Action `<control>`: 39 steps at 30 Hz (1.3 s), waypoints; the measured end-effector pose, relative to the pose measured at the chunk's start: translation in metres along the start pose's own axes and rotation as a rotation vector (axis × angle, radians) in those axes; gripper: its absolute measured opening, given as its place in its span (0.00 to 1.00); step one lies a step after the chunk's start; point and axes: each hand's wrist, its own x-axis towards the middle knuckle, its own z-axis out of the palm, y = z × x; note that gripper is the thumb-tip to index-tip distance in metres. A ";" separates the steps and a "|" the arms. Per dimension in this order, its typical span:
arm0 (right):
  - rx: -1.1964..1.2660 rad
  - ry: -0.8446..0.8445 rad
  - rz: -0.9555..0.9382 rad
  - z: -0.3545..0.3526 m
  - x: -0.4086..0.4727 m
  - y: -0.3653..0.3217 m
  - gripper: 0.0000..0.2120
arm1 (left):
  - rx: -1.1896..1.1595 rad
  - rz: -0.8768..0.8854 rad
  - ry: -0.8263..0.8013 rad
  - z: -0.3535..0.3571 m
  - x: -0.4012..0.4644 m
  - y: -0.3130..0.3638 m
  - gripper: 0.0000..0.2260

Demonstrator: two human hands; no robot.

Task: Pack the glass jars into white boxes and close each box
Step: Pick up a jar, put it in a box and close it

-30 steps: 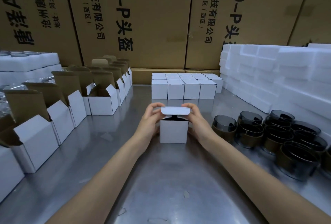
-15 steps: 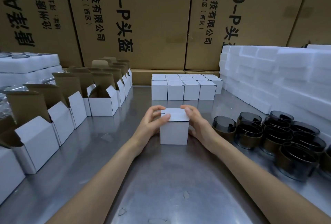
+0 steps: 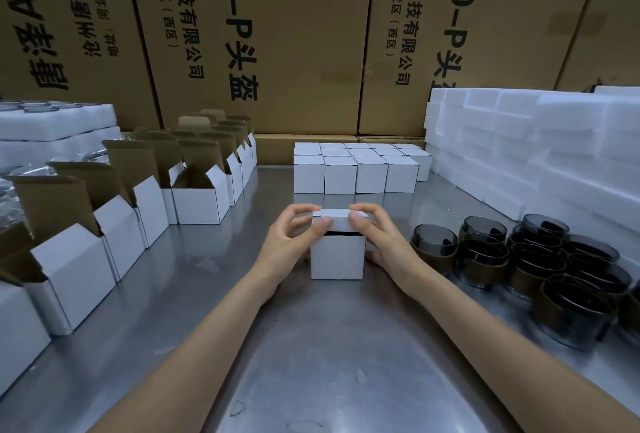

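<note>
A small white box (image 3: pixel 337 257) stands on the steel table (image 3: pixel 311 346) in the middle of the head view. Its lid (image 3: pixel 340 219) sits slightly raised, with a dark gap along the front. My left hand (image 3: pixel 289 242) pinches the lid's left corner between thumb and fingers. My right hand (image 3: pixel 379 238) pinches the right corner the same way. Several dark glass jars (image 3: pixel 519 259) with brown bands cluster on the table to the right. What is inside the box is hidden.
Open white boxes (image 3: pixel 131 211) with brown flaps up line the left side. Closed white boxes (image 3: pixel 356 169) stand in rows behind the middle. White foam blocks (image 3: pixel 536 148) are stacked at right, foam trays (image 3: pixel 52 127) at far left. Big cardboard cartons (image 3: pixel 263 37) wall the back.
The lid went flat onto the box half a second ago; now its front edge is lifted again, showing a dark gap, and both hands have moved up to pinch its corners.
</note>
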 end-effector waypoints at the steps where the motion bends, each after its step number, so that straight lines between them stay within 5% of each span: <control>1: 0.019 -0.013 0.015 -0.001 0.000 0.000 0.26 | -0.029 -0.025 -0.025 -0.002 0.000 0.000 0.20; 11: 0.096 -0.096 0.140 -0.003 0.005 -0.005 0.25 | -0.093 -0.186 -0.157 -0.007 0.006 0.008 0.20; 17: 0.001 -0.079 0.089 -0.003 0.007 -0.002 0.16 | 0.020 -0.112 -0.148 -0.011 0.007 0.000 0.18; 28: -0.921 0.092 -0.067 0.015 -0.004 -0.030 0.17 | 0.085 -0.071 -0.004 -0.009 0.009 -0.008 0.20; 31: -1.174 0.177 -0.006 0.034 0.001 -0.033 0.28 | 0.098 -0.132 0.029 -0.007 0.015 -0.010 0.21; 39: -1.307 0.035 0.397 -0.016 0.072 -0.075 0.21 | 0.198 -0.118 0.126 -0.018 0.055 -0.025 0.16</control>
